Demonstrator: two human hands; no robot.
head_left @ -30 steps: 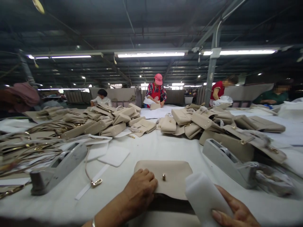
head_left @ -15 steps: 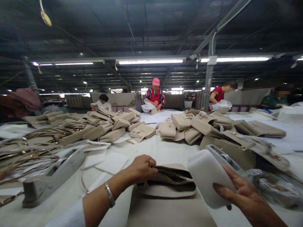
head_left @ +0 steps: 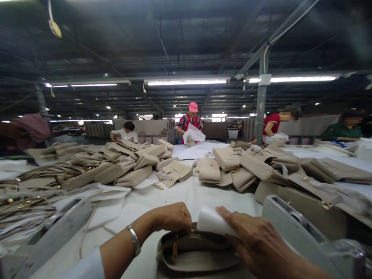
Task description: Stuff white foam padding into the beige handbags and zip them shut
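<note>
A beige handbag (head_left: 200,259) lies in front of me with its mouth spread and a zip pull (head_left: 174,252) hanging inside. My left hand (head_left: 174,218) is closed on the bag's far rim, its fingertips partly hidden behind the knuckles. In my right hand (head_left: 255,240) is a curled white foam sheet (head_left: 215,221), pinched between thumb and fingers. The sheet's lower edge is at the bag's opening; how far it reaches inside is hidden. A silver bracelet circles my left wrist.
Beige bags are heaped at the left (head_left: 136,161) and right (head_left: 241,162). Grey metal stands flank me, one left (head_left: 58,228) and one right (head_left: 305,236). White foam sheets (head_left: 109,205) lie left of the handbag. Several co-workers, one in a pink cap (head_left: 193,107), work across the table.
My right hand has brought the foam sheet left and over the handbag's mouth, turning its back upward. The bag's opening has widened, and my left hand still grips its rim.
</note>
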